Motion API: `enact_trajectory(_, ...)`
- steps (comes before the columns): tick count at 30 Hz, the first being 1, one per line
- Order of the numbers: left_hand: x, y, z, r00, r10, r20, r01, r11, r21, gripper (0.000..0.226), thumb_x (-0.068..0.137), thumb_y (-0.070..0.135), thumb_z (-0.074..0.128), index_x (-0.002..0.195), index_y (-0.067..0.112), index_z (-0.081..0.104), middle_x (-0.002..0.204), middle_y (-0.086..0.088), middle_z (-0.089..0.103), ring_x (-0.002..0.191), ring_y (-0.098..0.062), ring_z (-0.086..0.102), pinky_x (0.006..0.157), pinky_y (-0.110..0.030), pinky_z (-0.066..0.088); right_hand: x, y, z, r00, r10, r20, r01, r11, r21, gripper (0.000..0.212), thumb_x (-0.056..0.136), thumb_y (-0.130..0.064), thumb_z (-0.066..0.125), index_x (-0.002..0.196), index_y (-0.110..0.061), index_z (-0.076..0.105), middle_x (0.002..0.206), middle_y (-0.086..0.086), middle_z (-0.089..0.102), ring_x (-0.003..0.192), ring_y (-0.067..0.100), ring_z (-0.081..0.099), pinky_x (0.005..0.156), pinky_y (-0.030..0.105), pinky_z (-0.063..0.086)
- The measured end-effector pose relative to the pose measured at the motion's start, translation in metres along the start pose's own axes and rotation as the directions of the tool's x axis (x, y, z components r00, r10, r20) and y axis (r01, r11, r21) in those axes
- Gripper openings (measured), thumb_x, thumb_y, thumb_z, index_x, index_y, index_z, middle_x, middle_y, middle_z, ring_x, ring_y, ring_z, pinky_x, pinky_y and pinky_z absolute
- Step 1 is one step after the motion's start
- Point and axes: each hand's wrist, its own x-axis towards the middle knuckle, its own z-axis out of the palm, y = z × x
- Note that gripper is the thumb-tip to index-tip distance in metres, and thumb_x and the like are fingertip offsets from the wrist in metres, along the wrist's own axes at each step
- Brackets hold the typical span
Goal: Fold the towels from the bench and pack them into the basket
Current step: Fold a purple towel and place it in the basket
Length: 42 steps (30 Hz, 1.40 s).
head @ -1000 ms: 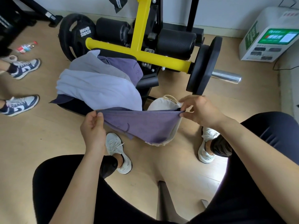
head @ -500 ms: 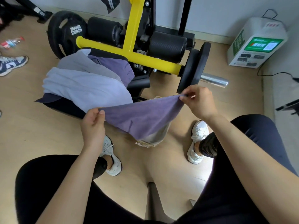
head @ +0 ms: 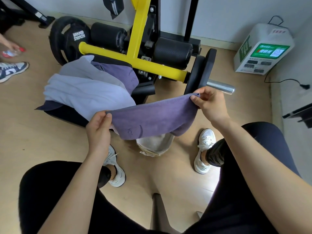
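Observation:
A purple towel [head: 152,119] hangs stretched between my hands, folded over with its lower edge drooping. My left hand [head: 98,127] pinches its left corner and my right hand [head: 209,105] pinches its right corner, held higher. Under the towel a pale woven basket [head: 155,146] stands on the floor between my feet, mostly hidden by the cloth. On the black bench [head: 67,114] behind lie a light lilac towel [head: 87,93], a grey one and another purple towel [head: 121,75].
A yellow and black weight machine [head: 140,48] with plates stands behind the bench. A white charging box [head: 263,48] sits at the right wall with a cable on the floor. Another person's shoe [head: 11,70] and hand are at the left edge.
My right hand has lifted its corner up and to the right, so the towel now slopes upward to the right. The left hand has stayed about where it was.

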Motion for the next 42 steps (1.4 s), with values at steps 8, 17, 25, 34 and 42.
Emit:
enact_trajectory(8, -0.004, 0.002, 0.006, 0.995, -0.093, -0.026, 0.091, 0.994, -0.053, 0.016, 0.101, 0.012, 0.060, 0.092, 0.020, 0.072, 0.095, 0.002, 0.074, 0.093, -0.016, 0.069, 0.075, -0.025, 0.059, 0.000, 0.007, 0.007, 0.988, 0.129, -0.090, -0.128, 0.992, 0.018, 0.007, 0.082, -0.014, 0.078, 0.083, -0.010, 0.072, 0.071, 0.005, 0.068, 0.063, 0.012, 0.058, 0.066, 0.032, 0.052)
enact_trajectory(17, -0.020, 0.007, 0.022, 0.990, -0.138, 0.004, 0.138, 0.985, -0.102, 0.009, 0.097, 0.010, 0.066, 0.091, 0.010, 0.073, 0.093, -0.019, 0.072, 0.085, -0.027, 0.068, 0.071, -0.042, 0.064, -0.023, 0.001, 0.034, 0.960, 0.276, -0.045, -0.264, 0.947, 0.182, 0.017, 0.081, -0.012, 0.079, 0.076, 0.000, 0.068, 0.070, 0.007, 0.063, 0.067, 0.017, 0.056, 0.073, 0.043, 0.056)
enact_trajectory(25, -0.043, 0.001, 0.044, 0.984, -0.114, 0.137, 0.113, 0.993, 0.015, 0.020, 0.091, 0.013, 0.074, 0.083, 0.031, 0.077, 0.082, -0.007, 0.074, 0.078, -0.016, 0.066, 0.087, -0.054, 0.058, -0.065, -0.018, 0.071, 0.962, 0.223, 0.156, -0.258, 0.931, 0.260, 0.013, 0.087, -0.002, 0.072, 0.076, 0.000, 0.067, 0.065, 0.003, 0.060, 0.061, 0.012, 0.053, 0.063, 0.028, 0.048)
enact_trajectory(34, -0.057, 0.002, 0.055, 0.971, 0.042, 0.235, -0.074, 0.989, 0.130, 0.021, 0.088, 0.008, 0.076, 0.101, 0.025, 0.081, 0.094, 0.007, 0.080, 0.090, -0.006, 0.075, 0.081, -0.025, 0.058, -0.090, -0.019, 0.083, 0.940, 0.090, 0.328, -0.183, 0.946, 0.268, 0.017, 0.089, 0.017, 0.054, 0.094, 0.016, 0.070, 0.075, 0.009, 0.069, 0.067, 0.003, 0.066, 0.067, 0.015, 0.055)
enact_trajectory(42, -0.054, 0.001, 0.050, 0.971, 0.055, 0.234, -0.093, 0.983, 0.155, 0.023, 0.082, 0.007, 0.082, 0.099, 0.021, 0.079, 0.087, 0.006, 0.079, 0.084, -0.014, 0.076, 0.080, -0.034, 0.062, -0.090, -0.010, 0.085, 0.935, 0.021, 0.353, -0.103, 0.971, 0.214, 0.034, 0.086, 0.018, 0.053, 0.105, 0.000, 0.075, 0.098, 0.010, 0.073, 0.090, 0.011, 0.071, 0.085, 0.022, 0.055)
